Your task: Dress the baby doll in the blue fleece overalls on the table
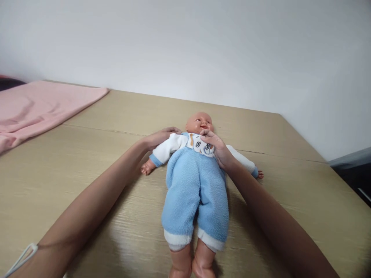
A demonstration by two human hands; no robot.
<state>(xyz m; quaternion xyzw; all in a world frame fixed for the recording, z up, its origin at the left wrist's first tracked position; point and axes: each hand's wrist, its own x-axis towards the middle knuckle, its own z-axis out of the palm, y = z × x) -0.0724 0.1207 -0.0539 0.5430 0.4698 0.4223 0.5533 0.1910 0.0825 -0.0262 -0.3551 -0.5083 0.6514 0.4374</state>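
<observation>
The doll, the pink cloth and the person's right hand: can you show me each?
Doll (197, 166): head view, its clothed belly.
Pink cloth (46, 108): head view, near its visible middle.
Right hand (219, 147): head view, its back.

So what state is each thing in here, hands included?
Doll: on its back, arms spread, legs cut off by the picture's edge.
Clothes: worn by the doll.
Left hand: at the doll's shoulder, grip unclear.
Right hand: on the doll's upper chest, fingers near the neckline.
Pink cloth: spread out, wrinkled.
Table: under doll and cloth.
</observation>
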